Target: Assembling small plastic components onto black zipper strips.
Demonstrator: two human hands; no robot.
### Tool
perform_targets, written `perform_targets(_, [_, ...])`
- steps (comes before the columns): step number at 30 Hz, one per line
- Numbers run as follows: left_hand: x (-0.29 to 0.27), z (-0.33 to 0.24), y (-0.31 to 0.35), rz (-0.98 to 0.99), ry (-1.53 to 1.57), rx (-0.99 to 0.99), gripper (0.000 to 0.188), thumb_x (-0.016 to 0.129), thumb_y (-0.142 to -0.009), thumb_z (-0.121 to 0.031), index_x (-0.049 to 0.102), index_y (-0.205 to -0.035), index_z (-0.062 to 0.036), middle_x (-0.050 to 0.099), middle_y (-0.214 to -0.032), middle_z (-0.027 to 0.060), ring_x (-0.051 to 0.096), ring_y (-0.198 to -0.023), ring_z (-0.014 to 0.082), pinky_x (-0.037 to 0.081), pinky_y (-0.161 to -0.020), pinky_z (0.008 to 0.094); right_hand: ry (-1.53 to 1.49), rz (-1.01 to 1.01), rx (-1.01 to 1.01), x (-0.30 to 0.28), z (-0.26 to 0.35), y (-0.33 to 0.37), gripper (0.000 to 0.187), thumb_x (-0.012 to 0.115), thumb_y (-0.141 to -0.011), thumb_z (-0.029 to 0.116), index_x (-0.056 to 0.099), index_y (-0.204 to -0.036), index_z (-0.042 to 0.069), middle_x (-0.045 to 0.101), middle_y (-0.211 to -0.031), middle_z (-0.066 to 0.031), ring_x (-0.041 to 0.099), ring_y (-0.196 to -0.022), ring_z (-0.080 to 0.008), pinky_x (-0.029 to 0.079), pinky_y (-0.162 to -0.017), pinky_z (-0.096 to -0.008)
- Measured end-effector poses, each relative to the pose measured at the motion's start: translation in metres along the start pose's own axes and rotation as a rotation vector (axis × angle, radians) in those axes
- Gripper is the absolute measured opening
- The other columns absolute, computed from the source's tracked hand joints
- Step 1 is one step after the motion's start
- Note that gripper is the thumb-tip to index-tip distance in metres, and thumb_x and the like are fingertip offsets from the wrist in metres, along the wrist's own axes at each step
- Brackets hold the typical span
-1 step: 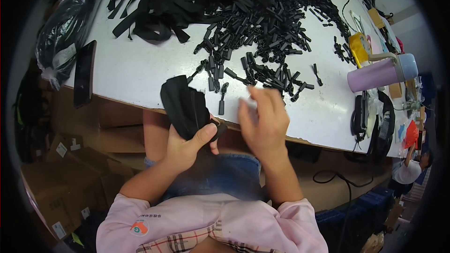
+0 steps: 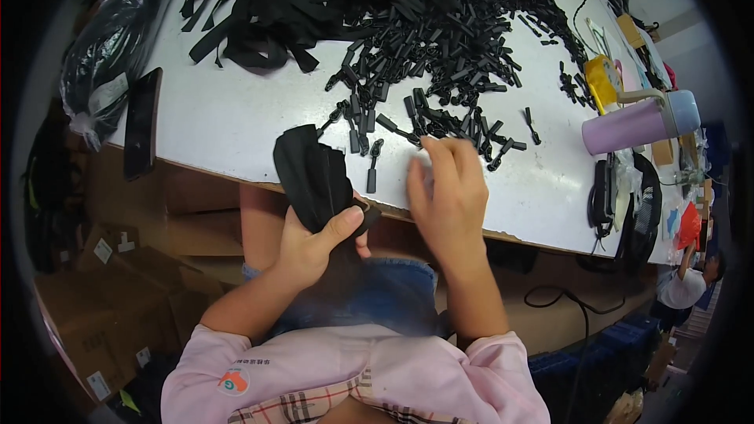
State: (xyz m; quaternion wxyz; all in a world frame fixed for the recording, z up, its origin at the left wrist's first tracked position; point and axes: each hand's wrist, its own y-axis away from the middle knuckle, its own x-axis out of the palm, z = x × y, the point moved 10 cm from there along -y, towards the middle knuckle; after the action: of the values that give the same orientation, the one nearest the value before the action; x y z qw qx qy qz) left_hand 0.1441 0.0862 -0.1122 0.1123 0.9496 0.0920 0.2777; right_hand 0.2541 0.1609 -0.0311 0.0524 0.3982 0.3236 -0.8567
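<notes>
My left hand [image 2: 318, 239] is closed round a folded bundle of black zipper tape [image 2: 310, 177], thumb on top, held over my lap at the table's front edge. The bundle's upper end stands above the fist over the tabletop. To its right, my right hand [image 2: 452, 204] hovers at the near side of many black zipper sliders with long pulls [image 2: 424, 122]. Its fingers reach forward, a little bent, with the thumb apart; motion blurs the tips, and nothing shows between them. One single slider [image 2: 373, 166] lies between the two hands on the white table [image 2: 228, 129].
A heap of black tape strips [image 2: 275, 8] covers the far left beside the main slider pile [image 2: 463, 31]. At left lie a dark phone [image 2: 141, 124] and a plastic-wrapped bundle [image 2: 110, 47]. A lilac bottle [image 2: 628, 126] lies at right; cardboard boxes [image 2: 110, 330] stand below left.
My right hand has shifted slightly right and its thumb has come closer to the fingers. The zipper tape in my left hand has tilted a little to the right.
</notes>
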Motion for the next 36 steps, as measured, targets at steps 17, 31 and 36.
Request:
perform_targets(17, [0.006,-0.008,0.000,-0.020,-0.284,0.162,0.014,0.056,-0.078,-0.008,0.055,-0.089,0.0000,0.055,-0.076,0.0013,0.048,-0.064,0.0046,0.040,-0.055,0.0183,-1.016,0.233,0.345,0.016,0.000,0.024,0.012,0.058,-0.069,-0.008,0.056,-0.080,-0.004,0.057,-0.074,-0.0073,0.052,-0.063,-0.0079,0.042,-0.053,-0.0177])
perform_targets(31, [0.008,-0.018,0.001,-0.037,-0.387,0.289,0.011,0.057,-0.077,-0.006,0.056,-0.086,0.0008,0.057,-0.079,0.0018,0.050,-0.071,0.0058,0.042,-0.063,0.0193,-0.669,0.145,-0.069,-0.002,0.021,0.012,0.010,0.062,-0.064,-0.002,0.059,-0.073,0.001,0.057,-0.067,-0.0062,0.051,-0.057,-0.0158,0.040,-0.048,-0.0232])
perform_targets(36, [0.004,-0.019,0.003,-0.089,-0.282,0.315,0.015,0.056,-0.077,-0.005,0.054,-0.091,0.0008,0.055,-0.085,0.0038,0.051,-0.077,0.0081,0.042,-0.068,0.0215,-0.694,0.108,-0.011,0.000,0.020,0.017,0.008,0.062,-0.068,-0.001,0.058,-0.074,0.001,0.055,-0.068,-0.0050,0.048,-0.054,-0.0089,0.037,-0.044,-0.0184])
